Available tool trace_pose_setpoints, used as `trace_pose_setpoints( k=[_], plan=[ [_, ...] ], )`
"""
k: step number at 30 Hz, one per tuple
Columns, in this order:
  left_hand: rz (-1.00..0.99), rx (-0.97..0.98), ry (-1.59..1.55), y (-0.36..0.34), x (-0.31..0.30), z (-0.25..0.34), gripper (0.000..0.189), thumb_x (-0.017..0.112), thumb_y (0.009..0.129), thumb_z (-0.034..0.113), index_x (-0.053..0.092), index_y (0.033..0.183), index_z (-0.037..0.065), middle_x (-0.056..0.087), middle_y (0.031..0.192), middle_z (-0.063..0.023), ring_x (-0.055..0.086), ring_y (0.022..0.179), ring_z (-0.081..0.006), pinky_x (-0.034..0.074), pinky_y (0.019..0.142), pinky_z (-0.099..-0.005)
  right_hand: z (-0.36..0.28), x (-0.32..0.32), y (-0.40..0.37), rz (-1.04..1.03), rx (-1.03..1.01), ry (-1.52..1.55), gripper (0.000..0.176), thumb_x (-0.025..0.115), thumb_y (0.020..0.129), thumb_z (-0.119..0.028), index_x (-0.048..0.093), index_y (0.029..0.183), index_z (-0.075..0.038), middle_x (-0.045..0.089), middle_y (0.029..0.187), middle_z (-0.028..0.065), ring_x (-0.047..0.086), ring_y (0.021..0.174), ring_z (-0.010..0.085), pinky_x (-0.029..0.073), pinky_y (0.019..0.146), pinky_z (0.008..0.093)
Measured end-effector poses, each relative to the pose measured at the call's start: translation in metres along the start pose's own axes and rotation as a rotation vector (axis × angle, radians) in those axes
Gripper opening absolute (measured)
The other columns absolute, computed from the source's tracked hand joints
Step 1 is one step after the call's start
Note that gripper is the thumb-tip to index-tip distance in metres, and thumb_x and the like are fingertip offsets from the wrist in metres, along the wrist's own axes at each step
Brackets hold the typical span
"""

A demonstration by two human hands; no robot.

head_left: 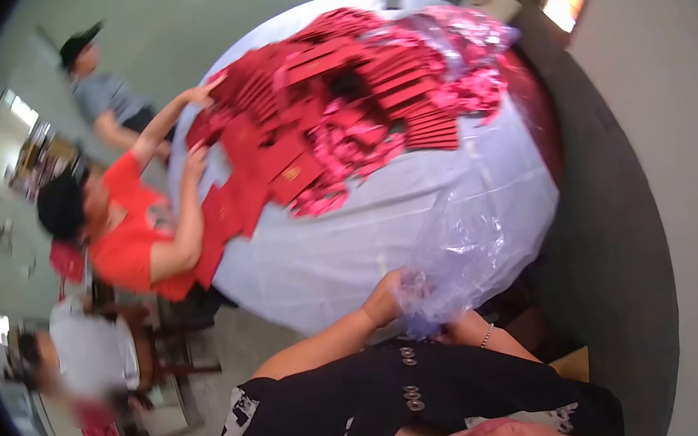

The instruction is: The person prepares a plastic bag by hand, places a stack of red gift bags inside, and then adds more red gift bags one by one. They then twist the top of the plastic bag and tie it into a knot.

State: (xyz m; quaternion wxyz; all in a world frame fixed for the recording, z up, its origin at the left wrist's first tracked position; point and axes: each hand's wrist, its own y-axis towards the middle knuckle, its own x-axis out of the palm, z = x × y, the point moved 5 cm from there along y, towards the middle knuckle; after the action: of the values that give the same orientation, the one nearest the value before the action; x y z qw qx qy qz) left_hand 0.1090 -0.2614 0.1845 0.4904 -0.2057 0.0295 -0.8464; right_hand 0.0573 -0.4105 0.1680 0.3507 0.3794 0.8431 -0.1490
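Observation:
My left hand [387, 296] is closed on the edge of a clear plastic bag [467, 246], close in front of my body at the near side of the round table. My right hand [458, 325] is beside the gathered lower part of the bag; the plastic hides most of its fingers. A bracelet circles my right wrist. Beyond the bag, red booklet-like folders [290, 173] are spread and stacked across the table. Pink ribbons or wrappings [348, 143] lie among them.
A white cloth covers the round table [329, 265]. A co-worker in an orange-red shirt [135, 233] reaches over the folders from the left. Another person [104, 96] stands behind; one sits on a chair [140, 338]. A wall [617, 112] rises to the right.

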Motion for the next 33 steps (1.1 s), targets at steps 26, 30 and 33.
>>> trace_pose_setpoints(
  k=[26,30,33],
  plan=[
    [1.659,-0.082,0.430,-0.480,-0.113,-0.112,0.038,0.045,0.092,0.031,0.057,0.109,-0.002,0.060,0.103,-0.0263,0.058,0.094,-0.0424,0.046,0.083,-0.0445,-0.302,0.278,0.207,-0.840,-0.137,0.458,0.010,0.060,0.087,-0.012,0.058,0.094,-0.004,0.054,0.071,-0.0019,0.051,0.063,0.0054,0.040,0.055,0.0213],
    [1.958,-0.043,-0.245,-0.517,-0.103,-0.105,0.037,0.047,0.095,0.033,0.063,0.098,0.000,0.066,0.093,-0.0181,0.062,0.086,-0.0315,0.048,0.077,-0.0378,-0.296,0.273,0.275,-0.554,-0.238,0.479,0.006,0.055,0.090,-0.010,0.060,0.089,-0.006,0.055,0.069,-0.0019,0.051,0.062,0.0053,0.040,0.055,0.0204],
    [2.100,0.520,-0.710,-0.527,-0.101,-0.110,0.030,0.051,0.095,0.027,0.065,0.096,0.001,0.067,0.091,-0.0072,0.061,0.081,-0.0173,0.048,0.074,-0.0326,-0.320,0.276,0.299,-0.651,-0.166,0.761,0.008,0.055,0.091,-0.009,0.059,0.095,-0.004,0.059,0.077,0.0008,0.054,0.070,0.0074,0.044,0.064,0.0211]
  ],
)
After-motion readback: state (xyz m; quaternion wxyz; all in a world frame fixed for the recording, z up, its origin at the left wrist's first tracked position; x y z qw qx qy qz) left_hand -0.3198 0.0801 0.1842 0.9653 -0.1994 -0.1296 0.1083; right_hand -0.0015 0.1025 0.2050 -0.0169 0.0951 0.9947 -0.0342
